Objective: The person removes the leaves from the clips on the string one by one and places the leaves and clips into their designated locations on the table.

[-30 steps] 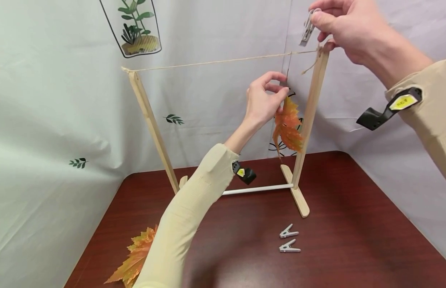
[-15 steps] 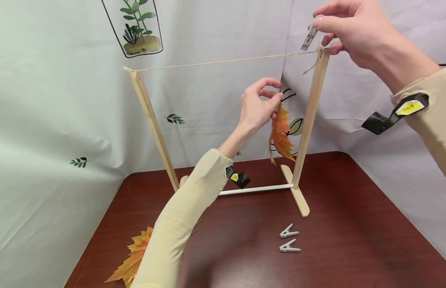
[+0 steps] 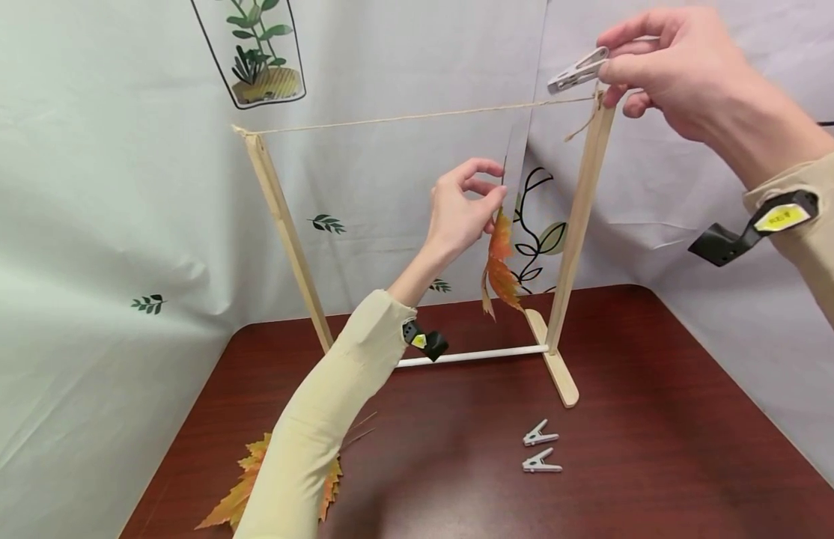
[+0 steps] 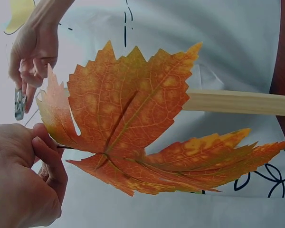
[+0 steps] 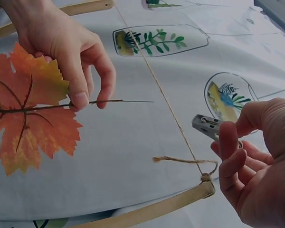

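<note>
Between thumb and fingers, my left hand (image 3: 463,206) pinches the thin stem of an orange maple leaf (image 4: 128,104), which hangs below the twine (image 3: 417,116). In the right wrist view the stem's bare tip points toward that twine, short of it. My right hand (image 3: 683,71) holds a small grey clothespin (image 3: 579,71) by its handle end, just above the twine near the top of the right post. The clothespin's nose points left, and nothing shows between its jaws.
The twine is tied between two wooden posts (image 3: 582,224) joined low by a white rod (image 3: 478,355). Two more clothespins (image 3: 542,460) lie on the dark red table (image 3: 626,419). Other maple leaves (image 3: 245,486) lie at front left, partly behind my left sleeve.
My left hand has moved left and down with the leaf, away from the right post. My right hand has lowered a little, and the clothespin has turned from steep to flatter.
</note>
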A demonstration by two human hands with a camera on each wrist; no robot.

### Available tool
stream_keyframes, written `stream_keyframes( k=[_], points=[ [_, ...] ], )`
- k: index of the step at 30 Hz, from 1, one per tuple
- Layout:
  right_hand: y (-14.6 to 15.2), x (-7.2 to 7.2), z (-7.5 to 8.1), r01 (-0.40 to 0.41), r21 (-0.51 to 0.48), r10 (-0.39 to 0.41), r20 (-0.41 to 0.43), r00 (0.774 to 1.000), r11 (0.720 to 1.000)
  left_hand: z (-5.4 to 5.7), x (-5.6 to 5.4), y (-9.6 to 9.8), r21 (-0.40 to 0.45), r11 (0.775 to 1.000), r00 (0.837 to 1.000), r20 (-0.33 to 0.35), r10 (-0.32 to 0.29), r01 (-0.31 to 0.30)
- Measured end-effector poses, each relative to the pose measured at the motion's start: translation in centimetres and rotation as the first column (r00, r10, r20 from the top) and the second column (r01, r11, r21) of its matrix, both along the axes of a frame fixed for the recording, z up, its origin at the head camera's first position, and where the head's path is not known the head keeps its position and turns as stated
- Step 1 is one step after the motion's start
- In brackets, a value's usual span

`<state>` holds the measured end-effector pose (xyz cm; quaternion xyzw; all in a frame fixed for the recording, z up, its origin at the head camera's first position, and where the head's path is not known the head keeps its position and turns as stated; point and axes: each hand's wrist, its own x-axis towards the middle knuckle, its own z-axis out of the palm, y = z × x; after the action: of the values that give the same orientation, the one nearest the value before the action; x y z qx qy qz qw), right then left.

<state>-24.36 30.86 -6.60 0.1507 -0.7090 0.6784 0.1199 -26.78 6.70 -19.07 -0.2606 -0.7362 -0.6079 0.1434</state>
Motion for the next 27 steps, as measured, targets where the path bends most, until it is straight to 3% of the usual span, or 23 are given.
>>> stream_keyframes(
  k=[7,16,27],
  points=[
    [0.2,0.6,-0.7,-0.035,-0.032,0.035,0.021,0.999,0.999,-0.6,0.3,-1.4,0.021,1.000,0.999,-0.033,-0.003,0.004],
    [0.4,1.1,-1.8,-0.146,-0.135,0.147,-0.004,0.989,0.980,-1.4,0.6,-3.3,0.014,1.000,0.999,-0.051,0.003,-0.002],
    [0.6,1.6,-2.7,-0.164,-0.099,0.165,-0.004,0.986,0.981,-2.3,1.0,-5.3,0.005,1.000,0.997,-0.068,-0.022,0.022]
  ],
)
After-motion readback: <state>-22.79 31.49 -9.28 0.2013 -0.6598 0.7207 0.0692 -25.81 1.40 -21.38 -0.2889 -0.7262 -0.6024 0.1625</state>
